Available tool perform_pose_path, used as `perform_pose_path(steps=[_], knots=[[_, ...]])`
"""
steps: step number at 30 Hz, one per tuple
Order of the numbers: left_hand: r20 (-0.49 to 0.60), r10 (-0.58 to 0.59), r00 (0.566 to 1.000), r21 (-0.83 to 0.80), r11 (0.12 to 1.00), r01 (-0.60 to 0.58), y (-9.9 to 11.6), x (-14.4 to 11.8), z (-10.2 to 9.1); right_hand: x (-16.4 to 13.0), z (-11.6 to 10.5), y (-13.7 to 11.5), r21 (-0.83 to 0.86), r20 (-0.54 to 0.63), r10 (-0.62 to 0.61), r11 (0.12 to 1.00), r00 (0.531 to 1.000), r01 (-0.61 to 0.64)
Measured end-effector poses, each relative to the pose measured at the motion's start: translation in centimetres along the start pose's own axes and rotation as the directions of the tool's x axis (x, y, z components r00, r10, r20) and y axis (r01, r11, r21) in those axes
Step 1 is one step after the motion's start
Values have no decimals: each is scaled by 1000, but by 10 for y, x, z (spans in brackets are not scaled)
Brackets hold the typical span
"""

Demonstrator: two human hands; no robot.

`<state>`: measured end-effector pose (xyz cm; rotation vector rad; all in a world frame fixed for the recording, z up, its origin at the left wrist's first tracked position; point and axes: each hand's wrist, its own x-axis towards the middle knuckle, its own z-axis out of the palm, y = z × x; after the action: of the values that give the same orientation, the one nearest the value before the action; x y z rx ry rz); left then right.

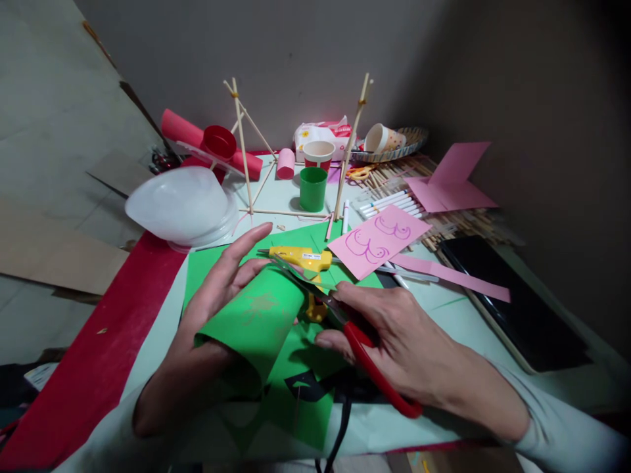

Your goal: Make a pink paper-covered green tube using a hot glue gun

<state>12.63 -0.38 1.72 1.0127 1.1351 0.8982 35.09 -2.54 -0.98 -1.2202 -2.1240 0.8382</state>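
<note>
A rolled sheet of green paper (pixel 259 305), with a faint brownish mark on its side, is held in my left hand (pixel 217 302). The index finger stretches past the roll's upper edge, and part of the palm is hidden behind the paper. Red-handled scissors (pixel 367 358) are gripped in my right hand (pixel 394 328). Their dark blades reach over the far edge of the green roll, with a thin green strip beside them. Just beyond lies a yellow hot glue gun (pixel 303 257) on flat green paper (pixel 204 276).
Behind stand a stick frame (pixel 244 164), a green cup (pixel 313 190) and a paper cup (pixel 318 154). Clear plastic lids (pixel 180 203) are stacked at left. At right lie a pink card with drawings (pixel 377 240), a phone (pixel 513 295), white markers (pixel 389 205) and several wooden sticks.
</note>
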Motion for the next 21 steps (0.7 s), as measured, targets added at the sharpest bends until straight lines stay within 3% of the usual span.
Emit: perform_pose_path(steps=[8,15,21], knots=[[21,77,997,100,992,-79,-2,-4,-7,-2,-1,2,-83,13,0,997,1000,1],[-17,60,998,187,981,-56,-7,5,-16,0,-6,6,-157,83,19,988,996,-6],[133,74,988,284,953,-110,-5,11,-27,-1,-7,8,-131,100,53,991,994,-39]])
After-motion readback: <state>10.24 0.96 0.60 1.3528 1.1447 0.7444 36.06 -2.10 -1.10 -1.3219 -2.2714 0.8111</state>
